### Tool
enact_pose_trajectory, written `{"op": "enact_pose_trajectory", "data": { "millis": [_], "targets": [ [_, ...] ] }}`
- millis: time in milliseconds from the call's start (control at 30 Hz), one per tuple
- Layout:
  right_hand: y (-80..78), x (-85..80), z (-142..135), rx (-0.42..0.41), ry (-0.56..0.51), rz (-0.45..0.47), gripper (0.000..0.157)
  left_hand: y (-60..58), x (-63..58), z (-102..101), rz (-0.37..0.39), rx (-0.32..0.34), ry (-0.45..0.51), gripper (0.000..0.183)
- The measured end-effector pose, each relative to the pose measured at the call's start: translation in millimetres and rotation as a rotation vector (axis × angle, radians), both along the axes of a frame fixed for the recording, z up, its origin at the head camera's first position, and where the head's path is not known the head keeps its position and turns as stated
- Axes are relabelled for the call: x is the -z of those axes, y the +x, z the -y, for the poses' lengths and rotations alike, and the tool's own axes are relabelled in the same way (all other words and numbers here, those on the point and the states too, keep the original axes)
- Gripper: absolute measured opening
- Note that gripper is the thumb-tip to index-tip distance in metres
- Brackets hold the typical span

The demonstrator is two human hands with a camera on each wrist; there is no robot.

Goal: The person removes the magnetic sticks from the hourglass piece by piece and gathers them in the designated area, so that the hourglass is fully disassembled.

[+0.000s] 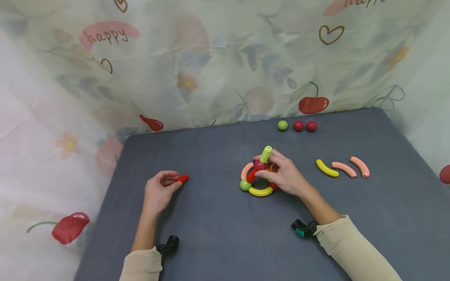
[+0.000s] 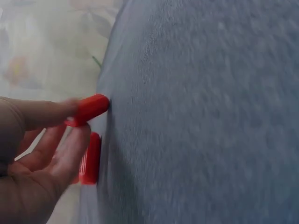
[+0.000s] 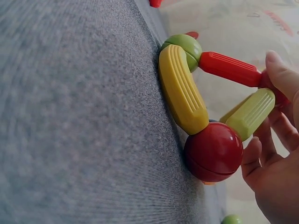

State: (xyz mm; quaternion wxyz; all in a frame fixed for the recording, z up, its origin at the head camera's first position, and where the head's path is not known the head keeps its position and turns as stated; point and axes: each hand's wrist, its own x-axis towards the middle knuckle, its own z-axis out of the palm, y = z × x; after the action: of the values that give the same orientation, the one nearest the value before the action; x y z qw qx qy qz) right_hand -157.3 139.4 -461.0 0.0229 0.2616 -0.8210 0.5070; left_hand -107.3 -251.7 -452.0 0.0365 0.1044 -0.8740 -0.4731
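Observation:
My left hand pinches a red toy rod between thumb and fingers, low over the cloth. Beside those fingers a second red rod lies on the cloth in the left wrist view. With thumb and fingers, my right hand holds the upper red ball of a ball-and-rod frame. From that ball a light green rod sticks up. The frame's base has a curved yellow rod, a green ball, a large red ball and a curved pink rod. A red rod slants upward.
A green ball and two red balls stand along the back edge of the grey cloth-covered table. On the right lie a curved yellow rod and two curved pink rods. A printed curtain hangs behind.

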Motion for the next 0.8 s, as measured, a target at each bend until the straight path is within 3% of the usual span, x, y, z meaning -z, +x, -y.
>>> {"op": "enact_pose_trajectory", "data": {
  "millis": [167, 300, 467, 600, 700, 800],
  "targets": [
    [-0.9, -0.5, -1.6, -0.002, 0.000, -0.001, 0.043, 0.3, -6.8, -1.0, 0.007, 0.028, -0.056, 0.035],
    [-1.5, -0.2, -2.1, -0.001, 0.003, 0.007, 0.043, -7.0, -23.1, -19.1, -0.070, 0.057, -0.066, 0.035],
    [-1.6, 0.8, -1.3, 0.001, 0.003, 0.038, 0.043, -23.6, -46.1, -70.1, -0.249, 0.182, 0.068, 0.037],
    [-0.9, 1.2, -1.2, 0.002, 0.011, 0.061, 0.044, -36.1, -58.0, -118.4, -0.343, 0.281, 0.124, 0.038],
    [-0.3, 0.6, -1.8, -0.001, 0.011, 0.060, 0.043, -43.3, -64.3, -151.0, -0.364, 0.352, 0.133, 0.038],
    [-0.1, 0.7, -2.7, 0.004, 0.011, 0.050, 0.039, -47.3, -68.7, -177.6, -0.329, 0.419, 0.148, 0.038]
  ]
}}
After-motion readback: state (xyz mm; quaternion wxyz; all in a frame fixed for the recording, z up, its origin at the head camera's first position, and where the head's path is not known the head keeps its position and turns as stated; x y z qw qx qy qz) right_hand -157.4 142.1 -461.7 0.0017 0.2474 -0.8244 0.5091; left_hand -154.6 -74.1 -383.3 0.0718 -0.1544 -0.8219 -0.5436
